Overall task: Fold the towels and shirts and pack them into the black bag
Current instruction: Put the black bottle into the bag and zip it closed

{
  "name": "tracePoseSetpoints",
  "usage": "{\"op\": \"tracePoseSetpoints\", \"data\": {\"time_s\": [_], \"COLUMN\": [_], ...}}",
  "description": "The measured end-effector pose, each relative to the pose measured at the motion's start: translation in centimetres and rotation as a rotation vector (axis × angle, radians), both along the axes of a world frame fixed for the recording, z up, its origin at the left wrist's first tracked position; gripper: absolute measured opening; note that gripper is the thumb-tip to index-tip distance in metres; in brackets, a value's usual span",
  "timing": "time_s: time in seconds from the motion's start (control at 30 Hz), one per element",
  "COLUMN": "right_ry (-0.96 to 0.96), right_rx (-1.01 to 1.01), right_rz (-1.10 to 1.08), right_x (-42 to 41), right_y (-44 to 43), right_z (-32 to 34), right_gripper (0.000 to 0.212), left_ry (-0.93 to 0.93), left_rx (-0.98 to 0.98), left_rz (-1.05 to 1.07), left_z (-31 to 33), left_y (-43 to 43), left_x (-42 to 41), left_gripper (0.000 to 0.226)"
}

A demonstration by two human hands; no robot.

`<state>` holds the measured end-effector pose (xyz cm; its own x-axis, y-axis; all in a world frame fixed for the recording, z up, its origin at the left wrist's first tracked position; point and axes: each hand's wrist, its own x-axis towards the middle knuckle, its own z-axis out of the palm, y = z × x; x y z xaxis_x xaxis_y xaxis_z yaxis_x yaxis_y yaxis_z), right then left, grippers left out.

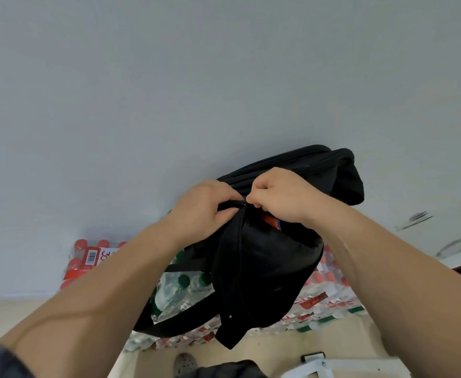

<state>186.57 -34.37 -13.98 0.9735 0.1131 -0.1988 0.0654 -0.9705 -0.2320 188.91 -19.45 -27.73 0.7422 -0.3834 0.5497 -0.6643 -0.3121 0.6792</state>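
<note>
- The black bag (pixel 265 268) stands in the lower middle of the frame, propped on shrink-wrapped packs of bottles (pixel 327 298) on the floor, with a plain grey wall behind it.
- The left hand (pixel 207 205) has its fingers curled round the bag's top edge and grips the fabric right at the zip line.
- The right hand (pixel 281 197) almost touches the left one. Thumb and forefinger are pinched tight at the same spot on the bag, probably on the zip pull, though the pull itself is too small to make out.
- Just below the right hand the opening gapes a little, and a sliver of red and blue cloth (pixel 271 222) shows inside, so something is already packed.
- No loose towels or shirts are in view. Dark fabric (pixel 232 369) at the bottom edge of the frame is too cut off to identify.
- Judging by this, folding and packing look largely done, and the step in hand seems to be working the zip, most likely closing it. Whether any pieces are left to pack cannot be told from this view.
</note>
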Motion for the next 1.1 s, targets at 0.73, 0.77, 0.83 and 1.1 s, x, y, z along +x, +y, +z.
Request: {"op": "tracePoseSetpoints", "data": {"time_s": [0.73, 0.77, 0.83, 1.1], "right_ry": [-0.059, -0.077, -0.101, -0.124], "right_rx": [-0.093, -0.118, -0.131, -0.072], "right_rz": [0.071, 0.103, 0.143, 0.201], "right_x": [-3.4, -3.5, -3.5, -2.2], "right_y": [-1.3, -1.3, -1.4, -1.3], "right_z": [0.2, 0.6, 1.5, 3.7], "right_gripper": [0.044, 0.047, 0.050, 0.038], "left_ry": [0.281, 0.304, 0.322, 0.163], "left_rx": [-0.071, -0.076, -0.061, -0.018], "left_rz": [0.071, 0.101, 0.135, -0.005], "left_z": [1.2, 1.2, 1.1, 5.0], "left_y": [1.3, 1.8, 2.5, 2.8], "left_x": [0.3, 0.6, 1.0, -0.8], "left_gripper": [0.011, 0.012, 0.016, 0.026]}}
